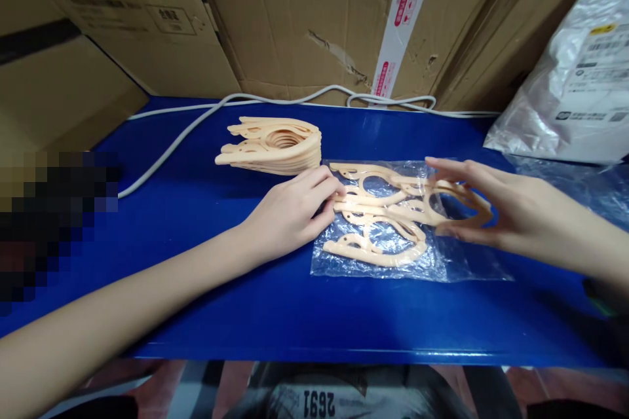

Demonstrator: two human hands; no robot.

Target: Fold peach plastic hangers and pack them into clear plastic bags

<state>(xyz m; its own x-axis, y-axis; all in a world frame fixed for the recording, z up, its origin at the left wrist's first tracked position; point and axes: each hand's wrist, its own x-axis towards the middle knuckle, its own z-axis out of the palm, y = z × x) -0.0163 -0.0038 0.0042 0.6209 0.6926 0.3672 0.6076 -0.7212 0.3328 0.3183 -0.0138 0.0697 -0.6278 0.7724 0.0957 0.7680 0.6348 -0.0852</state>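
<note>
A clear plastic bag [472,268] lies flat on the blue table, with beige folding plastic hangers [373,258] inside, side by side. My left hand [299,209] rests at the bag's left edge, its fingers curled together over the film beside the hanger tips; the fingertips are partly hidden. At the right, my right hand [491,203] has its thumb and fingers on either side of another beige folding hanger [472,195], which points left between the other hangers. Behind my left hand stands a neat stack of the same hangers [295,160].
Large cardboard boxes [295,26] line the back of the blue table [275,314]. A white cable [170,160] runs along the rear and left. A white plastic package [570,91] with labels stands at the back right, near loose clear film [590,183].
</note>
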